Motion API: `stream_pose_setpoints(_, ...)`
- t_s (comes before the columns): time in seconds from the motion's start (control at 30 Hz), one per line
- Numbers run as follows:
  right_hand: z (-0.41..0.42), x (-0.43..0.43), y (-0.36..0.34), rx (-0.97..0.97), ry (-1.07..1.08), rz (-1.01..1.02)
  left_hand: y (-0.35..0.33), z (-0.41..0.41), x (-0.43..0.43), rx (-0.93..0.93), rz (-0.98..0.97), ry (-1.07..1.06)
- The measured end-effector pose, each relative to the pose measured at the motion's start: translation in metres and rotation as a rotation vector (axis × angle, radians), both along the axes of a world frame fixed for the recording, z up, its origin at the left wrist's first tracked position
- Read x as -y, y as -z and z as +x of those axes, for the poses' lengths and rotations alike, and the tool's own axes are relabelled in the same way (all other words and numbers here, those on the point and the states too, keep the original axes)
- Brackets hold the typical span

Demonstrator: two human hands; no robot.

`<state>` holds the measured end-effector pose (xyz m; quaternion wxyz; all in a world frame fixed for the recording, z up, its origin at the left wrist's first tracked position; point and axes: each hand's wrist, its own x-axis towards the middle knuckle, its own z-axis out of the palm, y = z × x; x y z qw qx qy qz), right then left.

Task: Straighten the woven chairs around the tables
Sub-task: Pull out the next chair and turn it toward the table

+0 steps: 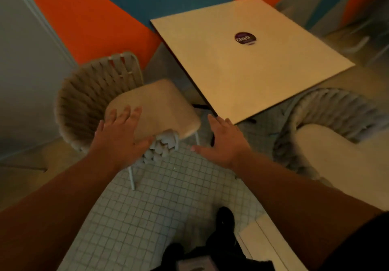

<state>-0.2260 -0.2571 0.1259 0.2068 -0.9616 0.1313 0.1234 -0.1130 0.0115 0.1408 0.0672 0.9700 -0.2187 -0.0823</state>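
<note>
Left hand (117,138) is spread flat, fingers splayed, over the near edge of the left woven chair (88,102); contact with its seat cushion (160,106) can't be confirmed. Right hand (223,142) is held wide, nothing gripped, above the tiled floor (147,207). Second woven chair (328,119) is blurred and cut off at right. Table (242,64) sits between both chairs; its round sticker (244,38) is unreadable.

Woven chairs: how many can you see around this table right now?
2. One woven chair left of the table, under the left hand; another at the table's near-right corner. Others may be hidden.
</note>
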Motion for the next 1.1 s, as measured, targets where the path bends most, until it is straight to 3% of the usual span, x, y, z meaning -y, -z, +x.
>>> stream_pose_setpoints(0.3, -0.121, 0.113, 0.037, -0.037, 0.206, 0.092, 0.032, -0.075, 0.127, -0.094, 0.000, 0.143)
stream_pose_setpoints(0.7, -0.241, 0.306, 0.094, -0.132, 0.310, 0.040, 0.079, -0.199, 0.340, -0.138, 0.023, 0.241)
stream_pose_setpoints(1.1, -0.268, 0.340, 0.190, -0.211, 0.411, 0.001, 0.155, -0.187, 0.489, -0.094, 0.305, 0.576)
